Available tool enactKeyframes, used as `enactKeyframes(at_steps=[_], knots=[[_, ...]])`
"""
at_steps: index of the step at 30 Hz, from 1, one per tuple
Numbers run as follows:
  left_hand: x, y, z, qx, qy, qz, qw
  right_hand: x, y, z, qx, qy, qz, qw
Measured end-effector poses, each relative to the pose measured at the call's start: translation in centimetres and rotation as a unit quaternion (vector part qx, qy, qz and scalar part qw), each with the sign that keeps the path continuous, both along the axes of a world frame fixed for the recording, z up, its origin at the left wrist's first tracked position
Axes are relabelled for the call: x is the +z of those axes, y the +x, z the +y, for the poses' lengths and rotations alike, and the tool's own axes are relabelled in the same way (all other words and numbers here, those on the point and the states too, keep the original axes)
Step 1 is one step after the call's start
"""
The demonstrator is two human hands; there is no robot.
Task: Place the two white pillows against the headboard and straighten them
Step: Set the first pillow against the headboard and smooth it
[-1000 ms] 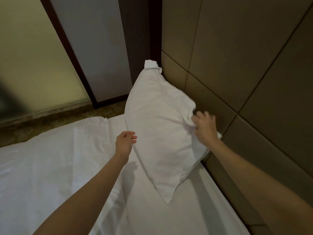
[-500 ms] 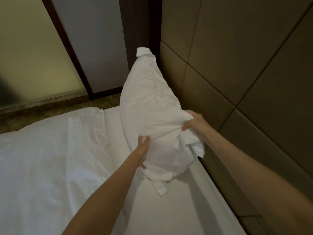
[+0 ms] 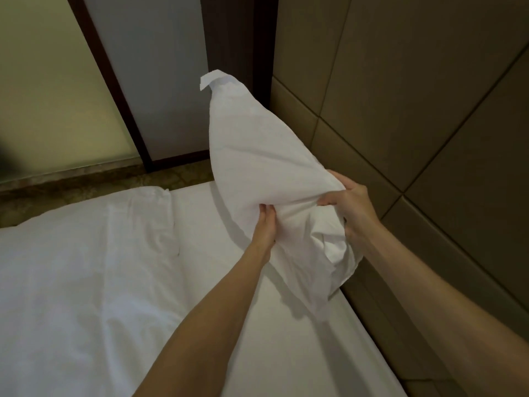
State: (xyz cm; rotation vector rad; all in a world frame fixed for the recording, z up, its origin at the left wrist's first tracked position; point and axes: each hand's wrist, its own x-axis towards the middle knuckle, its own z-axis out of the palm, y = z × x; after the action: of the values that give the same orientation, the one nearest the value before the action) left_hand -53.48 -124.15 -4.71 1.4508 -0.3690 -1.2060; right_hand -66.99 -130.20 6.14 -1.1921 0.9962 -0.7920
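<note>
One white pillow (image 3: pixel 257 150) stands on end near the padded brown headboard (image 3: pixel 415 116), its top corner flopped over and its lower part bunched. My left hand (image 3: pixel 264 224) pinches the pillowcase fabric on the pillow's front. My right hand (image 3: pixel 350 209) grips the bunched cloth on the side nearest the headboard. The pillow's lower end hangs just above the white mattress sheet (image 3: pixel 286 339). No second pillow is visible.
A white duvet (image 3: pixel 80 267) covers the left of the bed. Beyond the bed's far edge lie a patterned floor strip (image 3: pixel 94 181), a dark-framed frosted glass panel (image 3: pixel 51 90) and a dark wooden post (image 3: pixel 237 47). The headboard runs along the right.
The pillow leaned flat against the headboard with only my right hand on it. Both hands have since gathered its lower part, lifted it and turned it edge-on.
</note>
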Motion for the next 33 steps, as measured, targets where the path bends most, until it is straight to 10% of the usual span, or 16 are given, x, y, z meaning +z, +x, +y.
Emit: enactKeyframes(at_steps=[10, 21, 24, 27, 33], knots=[[-1.8, 2.7, 1.4, -0.008, 0.064, -0.16, 0.985, -3.6, -4.5, -1.7, 0.064, 0.018, 0.297, 0.953], [3.3, 7.1, 3.3, 0.147, 0.07, -0.252, 0.954, 2.0, 1.2, -1.9, -0.063, 0.123, -0.013, 0.99], [2.9, 8.0, 5.0, 0.132, 0.083, -0.251, 0.955, -2.1, -1.9, -0.9, -0.012, 0.079, 0.179, 0.981], [2.1, 7.9, 6.1, 0.104, 0.107, -0.238, 0.96, -4.1, -4.7, -0.5, 0.049, -0.078, 0.468, 0.879], [2.1, 4.3, 6.1, 0.049, 0.106, -0.233, 0.965, 0.5, -5.7, -2.5, 0.001, -0.307, 0.493, 0.814]])
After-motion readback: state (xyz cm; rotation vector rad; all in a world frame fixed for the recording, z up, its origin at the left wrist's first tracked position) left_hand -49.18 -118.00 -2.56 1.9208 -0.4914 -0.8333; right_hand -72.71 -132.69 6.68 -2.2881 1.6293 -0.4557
